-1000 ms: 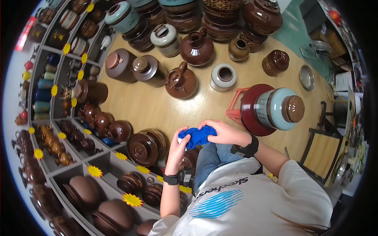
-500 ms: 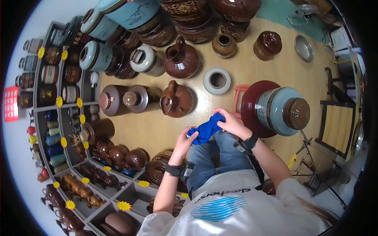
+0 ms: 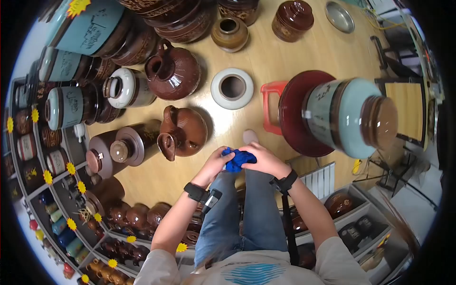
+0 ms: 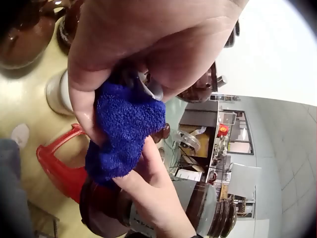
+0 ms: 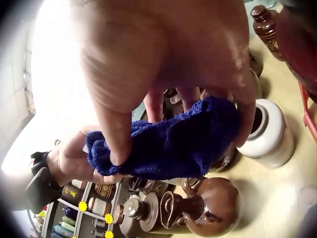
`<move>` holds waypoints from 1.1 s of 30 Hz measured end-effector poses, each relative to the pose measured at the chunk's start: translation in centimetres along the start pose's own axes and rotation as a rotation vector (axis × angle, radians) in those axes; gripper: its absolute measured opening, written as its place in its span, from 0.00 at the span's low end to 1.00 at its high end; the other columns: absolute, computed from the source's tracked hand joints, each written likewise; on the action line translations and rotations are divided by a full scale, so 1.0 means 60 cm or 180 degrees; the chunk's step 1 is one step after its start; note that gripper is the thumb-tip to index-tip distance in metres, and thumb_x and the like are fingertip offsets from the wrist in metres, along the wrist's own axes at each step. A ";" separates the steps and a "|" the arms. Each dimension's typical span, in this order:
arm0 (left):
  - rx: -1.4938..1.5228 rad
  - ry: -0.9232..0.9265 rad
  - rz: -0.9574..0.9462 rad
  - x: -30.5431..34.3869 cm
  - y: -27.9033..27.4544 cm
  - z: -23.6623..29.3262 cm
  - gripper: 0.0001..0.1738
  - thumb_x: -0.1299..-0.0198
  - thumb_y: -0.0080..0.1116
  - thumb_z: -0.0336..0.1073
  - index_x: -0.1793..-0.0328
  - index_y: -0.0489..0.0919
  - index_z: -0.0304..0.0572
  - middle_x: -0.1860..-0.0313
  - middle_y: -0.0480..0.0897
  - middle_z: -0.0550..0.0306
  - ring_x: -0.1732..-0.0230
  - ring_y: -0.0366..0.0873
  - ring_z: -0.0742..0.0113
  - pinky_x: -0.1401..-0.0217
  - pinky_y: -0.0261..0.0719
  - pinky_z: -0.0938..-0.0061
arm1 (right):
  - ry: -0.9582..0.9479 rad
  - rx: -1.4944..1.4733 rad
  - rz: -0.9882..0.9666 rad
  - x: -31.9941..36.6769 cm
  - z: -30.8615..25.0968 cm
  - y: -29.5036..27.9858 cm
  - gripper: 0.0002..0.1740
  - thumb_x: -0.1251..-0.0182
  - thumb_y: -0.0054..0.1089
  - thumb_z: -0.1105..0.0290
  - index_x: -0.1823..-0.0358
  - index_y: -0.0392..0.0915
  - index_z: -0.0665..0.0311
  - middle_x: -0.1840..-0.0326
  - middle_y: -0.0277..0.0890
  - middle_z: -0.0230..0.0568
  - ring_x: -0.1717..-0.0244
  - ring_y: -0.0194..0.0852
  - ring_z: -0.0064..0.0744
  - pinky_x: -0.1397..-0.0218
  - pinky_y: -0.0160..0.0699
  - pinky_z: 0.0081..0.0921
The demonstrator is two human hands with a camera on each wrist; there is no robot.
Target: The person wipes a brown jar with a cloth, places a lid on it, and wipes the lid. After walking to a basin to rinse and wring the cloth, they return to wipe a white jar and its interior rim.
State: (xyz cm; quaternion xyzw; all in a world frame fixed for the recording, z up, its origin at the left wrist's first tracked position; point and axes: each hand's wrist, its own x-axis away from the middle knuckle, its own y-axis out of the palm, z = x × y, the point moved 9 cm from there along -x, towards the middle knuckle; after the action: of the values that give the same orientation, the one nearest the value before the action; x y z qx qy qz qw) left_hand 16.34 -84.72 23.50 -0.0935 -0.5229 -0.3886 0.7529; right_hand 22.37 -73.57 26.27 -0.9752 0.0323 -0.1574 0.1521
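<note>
Blue cloth (image 3: 236, 163): fuzzy pile, bunched in soft folds, lower centre of the head view
Left hand (image 3: 214, 166): gripping one end, apparently around something smooth and grey
Right hand (image 3: 264, 160): thumb and fingers pinching the other
White jar (image 3: 217, 89): glossy, round-mouthed, upper centre

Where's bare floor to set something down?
Free: between open white jar, lidded brown jar and red stool; also between brown jug and round brown pots. Crowded: head view's upper left, around pale-blue pots.
</note>
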 end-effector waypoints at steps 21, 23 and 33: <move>-0.2215 0.1383 0.1030 -0.497 -0.194 0.136 0.22 0.44 0.55 0.31 0.45 0.65 0.30 0.65 0.76 0.49 0.76 0.77 0.68 0.77 0.78 0.78 | 0.0551 0.1196 0.3016 -0.263 0.381 -0.121 0.17 0.51 0.60 0.69 0.57 0.74 0.57 0.59 0.68 0.47 0.60 0.72 0.47 0.58 0.73 0.38; -0.3402 0.2352 0.1725 -0.573 -0.247 0.162 0.26 0.45 0.57 0.35 0.44 0.65 0.28 0.63 0.77 0.47 0.75 0.78 0.66 0.78 0.78 0.76 | 0.0673 0.1151 0.3061 -0.289 0.405 -0.134 0.16 0.52 0.61 0.69 0.59 0.73 0.58 0.61 0.70 0.48 0.61 0.73 0.47 0.59 0.73 0.39; -0.2680 0.1718 0.1109 -0.621 -0.242 0.173 0.20 0.46 0.59 0.34 0.48 0.72 0.31 0.72 0.81 0.44 0.79 0.80 0.62 0.73 0.79 0.72 | -0.0042 0.1285 0.1493 -0.367 0.436 -0.115 0.24 0.49 0.58 0.72 0.48 0.68 0.60 0.62 0.76 0.54 0.60 0.75 0.48 0.57 0.74 0.35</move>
State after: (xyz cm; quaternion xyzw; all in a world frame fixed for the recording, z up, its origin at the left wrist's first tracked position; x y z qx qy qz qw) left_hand -6.62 -70.77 -7.88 -0.3699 -0.0858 -0.4444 0.8114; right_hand 9.87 -57.08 -1.82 -0.8923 0.2236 -0.1149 0.3751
